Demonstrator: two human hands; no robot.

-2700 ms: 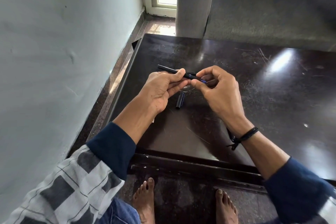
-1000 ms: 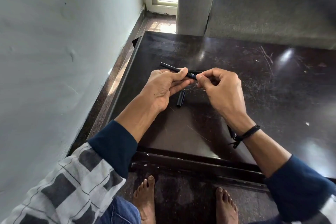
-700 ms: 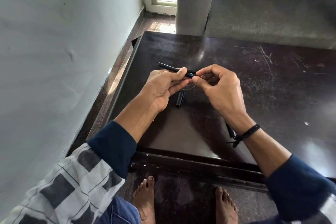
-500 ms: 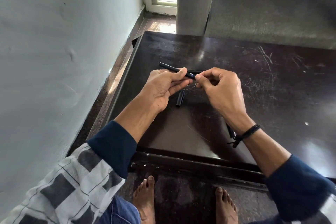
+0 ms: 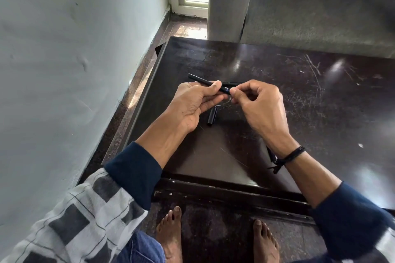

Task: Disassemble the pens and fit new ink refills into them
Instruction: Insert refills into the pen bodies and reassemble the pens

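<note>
Refill stage, we judge. Our left hand (image 5: 192,102) grips the pen barrel (image 5: 201,79) above the table (image 5: 299,92). Our right hand (image 5: 260,107) pinches a small part (image 5: 226,90) at one end (refill or tip, too small to tell). A loose black sleeve (image 5: 212,116) lies beneath. Next: a straight axial push.

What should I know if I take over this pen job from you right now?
Left hand: grips the black pen barrel, held above the table.
Right hand: fingers pinch a small part at the barrel's end nearest it. It is too small to tell whether it is refill or tip.
A short black pen piece lies on the table below the hands.
Done: this pen is at least partly apart.
Left: probably seat the refill, close the pen and refit the short piece. No spare refills clearly show.
</note>
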